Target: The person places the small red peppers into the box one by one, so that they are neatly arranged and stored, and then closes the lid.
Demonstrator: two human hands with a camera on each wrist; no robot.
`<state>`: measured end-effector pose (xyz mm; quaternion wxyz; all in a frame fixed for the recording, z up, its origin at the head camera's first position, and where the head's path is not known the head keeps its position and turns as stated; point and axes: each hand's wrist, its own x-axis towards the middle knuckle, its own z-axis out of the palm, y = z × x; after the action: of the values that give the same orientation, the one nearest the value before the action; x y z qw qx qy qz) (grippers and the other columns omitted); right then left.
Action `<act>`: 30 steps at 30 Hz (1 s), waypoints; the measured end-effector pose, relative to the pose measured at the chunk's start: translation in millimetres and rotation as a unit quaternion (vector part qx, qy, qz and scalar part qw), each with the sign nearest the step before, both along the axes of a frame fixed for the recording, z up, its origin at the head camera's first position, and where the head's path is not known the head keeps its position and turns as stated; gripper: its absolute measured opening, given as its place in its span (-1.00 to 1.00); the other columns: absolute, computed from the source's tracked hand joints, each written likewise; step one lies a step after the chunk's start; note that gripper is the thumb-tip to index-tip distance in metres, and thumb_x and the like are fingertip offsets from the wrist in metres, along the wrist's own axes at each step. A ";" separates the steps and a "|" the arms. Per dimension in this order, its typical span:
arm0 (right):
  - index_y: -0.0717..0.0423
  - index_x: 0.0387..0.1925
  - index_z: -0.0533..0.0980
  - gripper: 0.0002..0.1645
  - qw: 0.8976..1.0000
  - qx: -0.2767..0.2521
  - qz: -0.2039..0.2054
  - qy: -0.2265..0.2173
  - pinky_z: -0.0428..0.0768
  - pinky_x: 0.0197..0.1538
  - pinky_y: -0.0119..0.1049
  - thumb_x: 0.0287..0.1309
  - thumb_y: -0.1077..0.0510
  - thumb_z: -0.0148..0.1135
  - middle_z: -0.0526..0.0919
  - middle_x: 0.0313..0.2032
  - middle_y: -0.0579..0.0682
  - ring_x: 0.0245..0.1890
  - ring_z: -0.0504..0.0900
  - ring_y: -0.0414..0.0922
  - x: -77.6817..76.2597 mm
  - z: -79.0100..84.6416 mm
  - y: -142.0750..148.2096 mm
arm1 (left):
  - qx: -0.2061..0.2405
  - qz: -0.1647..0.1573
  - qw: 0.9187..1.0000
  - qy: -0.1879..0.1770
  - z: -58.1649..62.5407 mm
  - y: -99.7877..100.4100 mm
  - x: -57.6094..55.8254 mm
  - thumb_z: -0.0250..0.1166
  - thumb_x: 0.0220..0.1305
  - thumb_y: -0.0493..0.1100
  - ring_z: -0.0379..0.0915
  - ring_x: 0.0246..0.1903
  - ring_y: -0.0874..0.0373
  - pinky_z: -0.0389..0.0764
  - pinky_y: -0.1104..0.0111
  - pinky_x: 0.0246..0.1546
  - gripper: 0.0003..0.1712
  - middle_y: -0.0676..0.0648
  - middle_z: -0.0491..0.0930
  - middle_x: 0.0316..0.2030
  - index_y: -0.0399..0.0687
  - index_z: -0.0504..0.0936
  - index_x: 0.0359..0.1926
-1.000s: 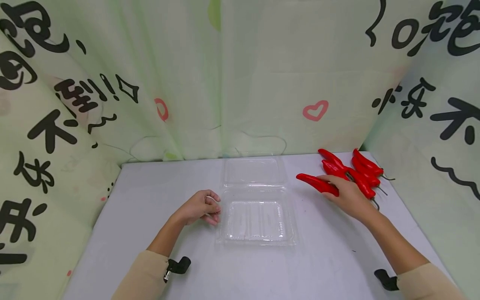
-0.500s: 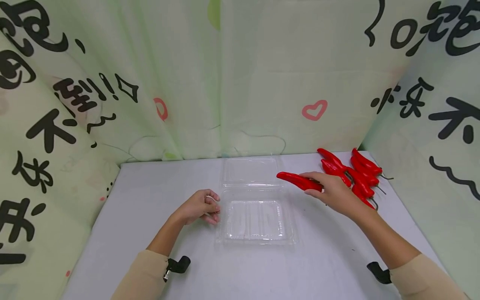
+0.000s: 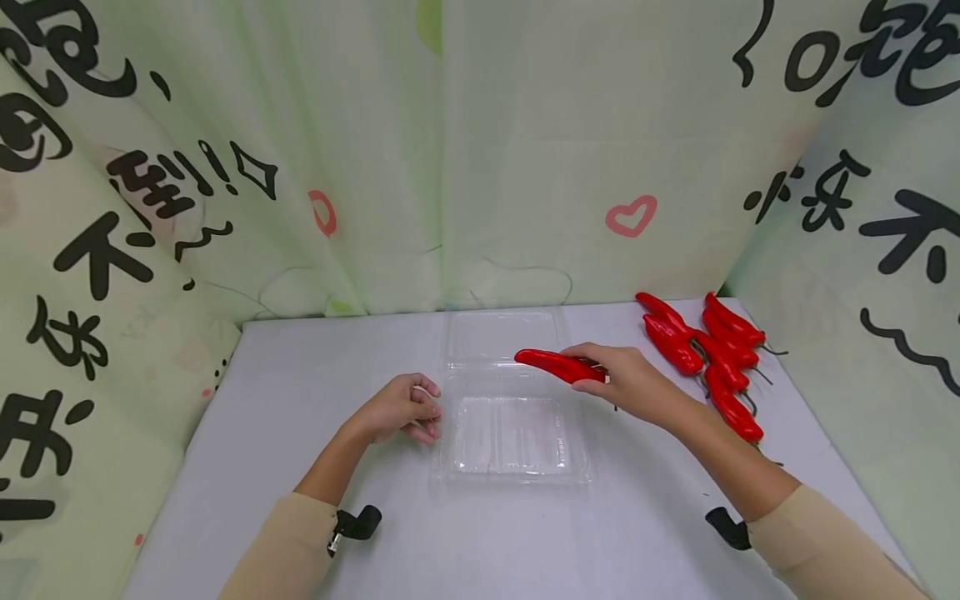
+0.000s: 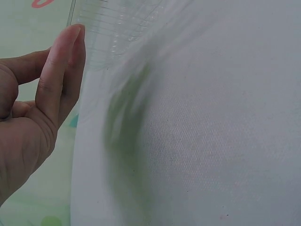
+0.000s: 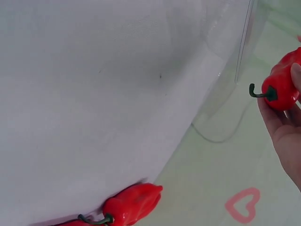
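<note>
A long red chili pepper (image 3: 558, 364) with a green stem (image 5: 263, 93) is gripped in my right hand (image 3: 626, 379), between thumb and fingers, over the right side of a clear plastic clamshell box (image 3: 512, 479). The box lies with its lid (image 3: 504, 337) folded back toward the curtain. My left hand (image 3: 401, 408) is at the box's left edge, fingers loosely bent and fingertips right at the rim. In the left wrist view, its fingers (image 4: 51, 77) overlap the ribbed plastic and hold nothing.
Several more red chili peppers (image 3: 720, 358) lie in a loose group at the table's back right. The white table (image 3: 480, 550) is enclosed by a pale green printed curtain (image 3: 510, 158) at the back and sides.
My right hand has carried the chili pepper leftward from the pepper group to the box. The left hand has stayed at the box's left edge.
</note>
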<state>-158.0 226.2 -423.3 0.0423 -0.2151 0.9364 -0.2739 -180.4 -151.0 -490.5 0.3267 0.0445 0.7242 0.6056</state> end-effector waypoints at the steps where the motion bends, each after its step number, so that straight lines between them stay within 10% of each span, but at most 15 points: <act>1: -0.08 0.27 0.50 -0.30 1.000 -0.002 0.003 0.000 0.75 -0.20 -0.33 0.08 0.07 0.52 0.71 -0.07 -0.05 -0.16 0.61 -0.11 -0.7 0.8 -2.5 | -0.001 0.001 1.000 0.000 0.1 -0.1 -0.4 0.22 0.34 -0.44 0.69 -0.49 0.04 0.80 0.15 -0.40 -0.60 -0.35 0.65 -0.28 -0.46 0.31 0.12; 30: -0.01 0.20 0.56 -0.45 0.995 0.037 0.085 -0.045 0.67 -0.16 -0.44 0.18 0.07 0.44 0.63 -0.05 -0.06 -0.11 0.55 -0.17 -20.7 -11.3 -58.2 | -0.026 0.008 1.000 -0.001 2.8 1.7 2.2 0.25 0.33 -0.41 0.69 -0.51 0.02 0.79 0.15 -0.41 -0.60 -0.38 0.63 -0.25 -0.41 0.34 0.11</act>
<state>-178.7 167.9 -434.7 0.1152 -0.2793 0.9215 -0.2440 -178.2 -149.2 -487.8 0.3234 0.0297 0.7395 0.5896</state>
